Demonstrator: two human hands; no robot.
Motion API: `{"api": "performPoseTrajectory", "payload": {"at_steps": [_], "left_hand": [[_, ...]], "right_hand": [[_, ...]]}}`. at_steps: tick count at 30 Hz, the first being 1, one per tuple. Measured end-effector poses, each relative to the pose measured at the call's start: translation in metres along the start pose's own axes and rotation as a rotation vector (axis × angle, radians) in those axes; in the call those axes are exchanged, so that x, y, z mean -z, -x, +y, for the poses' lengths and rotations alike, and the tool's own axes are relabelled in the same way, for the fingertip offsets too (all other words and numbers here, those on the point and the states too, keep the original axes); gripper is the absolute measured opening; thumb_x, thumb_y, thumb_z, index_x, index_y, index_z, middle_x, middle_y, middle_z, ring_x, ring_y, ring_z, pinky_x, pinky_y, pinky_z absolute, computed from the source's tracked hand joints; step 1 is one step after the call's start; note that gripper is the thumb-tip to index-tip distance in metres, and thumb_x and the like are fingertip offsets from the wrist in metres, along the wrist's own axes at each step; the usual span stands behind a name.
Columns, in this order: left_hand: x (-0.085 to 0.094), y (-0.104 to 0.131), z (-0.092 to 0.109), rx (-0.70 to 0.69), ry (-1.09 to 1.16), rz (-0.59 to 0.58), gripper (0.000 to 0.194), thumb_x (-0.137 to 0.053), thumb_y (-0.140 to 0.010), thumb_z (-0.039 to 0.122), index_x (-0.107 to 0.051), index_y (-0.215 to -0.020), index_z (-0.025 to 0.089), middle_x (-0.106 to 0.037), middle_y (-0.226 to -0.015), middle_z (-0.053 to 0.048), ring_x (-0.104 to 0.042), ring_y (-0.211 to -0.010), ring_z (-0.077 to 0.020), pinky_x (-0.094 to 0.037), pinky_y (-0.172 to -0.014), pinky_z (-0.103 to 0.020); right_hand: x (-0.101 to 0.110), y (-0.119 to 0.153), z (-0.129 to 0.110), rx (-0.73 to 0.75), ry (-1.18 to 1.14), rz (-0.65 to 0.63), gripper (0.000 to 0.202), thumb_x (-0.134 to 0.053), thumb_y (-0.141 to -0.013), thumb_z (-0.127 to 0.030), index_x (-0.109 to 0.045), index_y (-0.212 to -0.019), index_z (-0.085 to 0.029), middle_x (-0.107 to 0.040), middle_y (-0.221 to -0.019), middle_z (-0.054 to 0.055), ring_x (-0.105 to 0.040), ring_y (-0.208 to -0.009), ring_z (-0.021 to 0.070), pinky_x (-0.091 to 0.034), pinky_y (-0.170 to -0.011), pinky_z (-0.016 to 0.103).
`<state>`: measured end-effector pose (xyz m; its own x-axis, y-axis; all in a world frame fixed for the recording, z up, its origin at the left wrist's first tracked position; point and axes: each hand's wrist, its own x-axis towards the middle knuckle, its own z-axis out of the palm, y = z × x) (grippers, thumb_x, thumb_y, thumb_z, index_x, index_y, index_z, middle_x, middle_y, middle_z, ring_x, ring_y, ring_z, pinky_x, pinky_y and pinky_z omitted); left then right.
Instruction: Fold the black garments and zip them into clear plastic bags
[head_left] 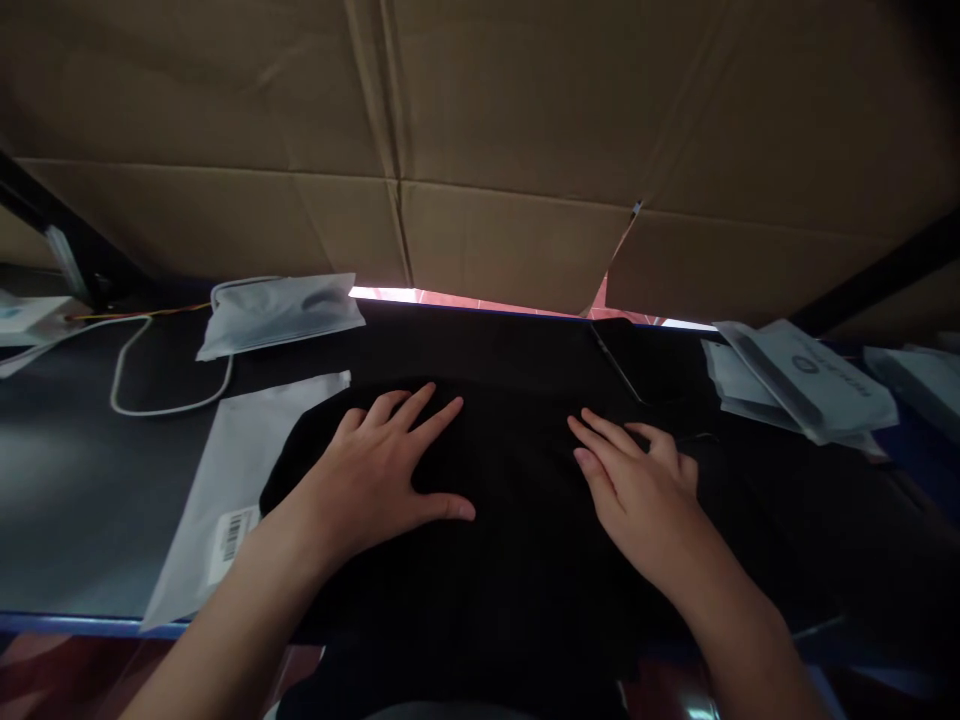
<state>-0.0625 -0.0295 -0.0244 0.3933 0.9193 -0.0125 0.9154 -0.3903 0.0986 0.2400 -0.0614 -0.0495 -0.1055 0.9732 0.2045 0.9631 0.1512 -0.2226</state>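
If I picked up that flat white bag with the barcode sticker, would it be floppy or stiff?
The white bag is probably floppy and light, since it looks thin and lies flat on the table. It may be slippery, because its surface looks smooth, like plastic. It might catch, as the black cloth overlaps its right side.

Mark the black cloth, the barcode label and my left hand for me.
Black cloth (pixel 517 490): head view, on the middle of its dark surface.
Barcode label (pixel 233 537): head view, on its printed bars.
Left hand (pixel 373 475): head view, on the back of the hand.
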Motion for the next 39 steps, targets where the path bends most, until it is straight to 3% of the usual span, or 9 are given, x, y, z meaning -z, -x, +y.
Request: {"api": "performPoseTrajectory", "payload": {"at_steps": [3,6,9,14,19,26,30,35,39], "left_hand": [[0.014,-0.012,0.003,-0.019,-0.027,0.02,0.085,-0.065,-0.095,0.079,-0.056,-0.164,0.031,-0.058,-0.167,-0.014,-0.058,-0.145,-0.0454,-0.052,-0.109,-0.06],[0.029,-0.035,0.006,-0.029,-0.065,0.059,0.053,-0.054,-0.11,0.05,-0.064,-0.157,0.027,-0.069,-0.153,-0.012,-0.067,-0.131,-0.039,-0.055,-0.102,-0.053],[0.034,-0.054,0.005,-0.03,-0.11,0.082,0.04,-0.055,-0.11,0.032,-0.071,-0.146,0.024,-0.075,-0.14,-0.012,-0.069,-0.123,-0.0361,-0.055,-0.097,-0.048],[0.021,-0.06,0.0,-0.03,-0.141,0.078,0.024,-0.066,-0.104,0.025,-0.077,-0.124,0.02,-0.078,-0.121,-0.012,-0.07,-0.112,-0.0358,-0.054,-0.089,-0.047],[0.014,-0.063,-0.006,-0.011,-0.136,0.127,0.011,-0.069,-0.101,0.023,-0.073,-0.111,0.02,-0.076,-0.112,-0.011,-0.068,-0.11,-0.0367,-0.051,-0.087,-0.047],[0.017,-0.066,-0.013,-0.034,-0.107,0.125,0.009,-0.07,-0.1,0.025,-0.071,-0.109,0.022,-0.075,-0.111,-0.008,-0.069,-0.106,-0.0332,-0.051,-0.084,-0.044],[0.015,-0.063,-0.018,-0.042,-0.107,0.134,0.014,-0.065,-0.103,0.026,-0.072,-0.113,0.022,-0.074,-0.118,-0.01,-0.068,-0.109,-0.0342,-0.052,-0.085,-0.045],[0.011,-0.065,-0.024,-0.082,-0.088,0.15,0.014,-0.062,-0.103,0.026,-0.072,-0.113,0.022,-0.076,-0.115,-0.008,-0.069,-0.106,-0.0324,-0.052,-0.084,-0.044],[0.023,-0.06,-0.021,-0.133,-0.077,0.209,0.016,-0.059,-0.101,0.018,-0.07,-0.111,0.024,-0.076,-0.113,-0.006,-0.069,-0.104,-0.0305,-0.05,-0.087,-0.045]], "right_hand": [[0.01,-0.012,0.002,0.044,0.002,0.027,0.04,-0.048,-0.113,-0.043,-0.079,-0.135,-0.031,-0.075,-0.147,0.003,-0.06,-0.131,0.0412,-0.053,-0.104,0.071],[0.015,-0.037,0.004,0.066,0.001,0.057,0.042,-0.05,-0.111,-0.036,-0.074,-0.144,-0.026,-0.068,-0.156,0.006,-0.058,-0.135,0.039,-0.054,-0.107,0.064],[0.009,-0.056,0.011,0.069,0.004,0.067,0.045,-0.053,-0.107,-0.029,-0.07,-0.148,-0.021,-0.064,-0.161,0.011,-0.058,-0.136,0.0412,-0.055,-0.104,0.064],[-0.007,-0.062,0.024,0.079,-0.01,0.072,0.028,-0.058,-0.104,-0.027,-0.077,-0.124,-0.023,-0.078,-0.133,0.011,-0.067,-0.115,0.0371,-0.058,-0.094,0.059],[-0.011,-0.063,0.025,0.068,-0.018,0.183,0.009,-0.062,-0.099,-0.024,-0.069,-0.105,-0.024,-0.07,-0.139,0.013,-0.06,-0.122,0.039,-0.054,-0.094,0.055],[-0.006,-0.064,0.024,0.103,-0.049,0.196,0.005,-0.059,-0.102,-0.024,-0.065,-0.103,-0.026,-0.073,-0.106,0.009,-0.063,-0.095,0.0313,-0.051,-0.083,0.048],[-0.005,-0.063,0.026,0.141,-0.074,0.185,0.019,-0.059,-0.102,-0.022,-0.069,-0.117,-0.026,-0.073,-0.112,0.009,-0.064,-0.1,0.0324,-0.053,-0.086,0.049],[-0.006,-0.066,0.028,0.163,-0.116,0.212,0.014,-0.061,-0.099,-0.02,-0.072,-0.105,-0.026,-0.073,-0.11,0.009,-0.065,-0.099,0.0315,-0.056,-0.087,0.05],[0.006,-0.063,0.024,0.167,-0.148,0.3,0.012,-0.062,-0.096,-0.015,-0.068,-0.099,-0.026,-0.072,-0.112,0.008,-0.066,-0.102,0.0302,-0.056,-0.091,0.05]]}}
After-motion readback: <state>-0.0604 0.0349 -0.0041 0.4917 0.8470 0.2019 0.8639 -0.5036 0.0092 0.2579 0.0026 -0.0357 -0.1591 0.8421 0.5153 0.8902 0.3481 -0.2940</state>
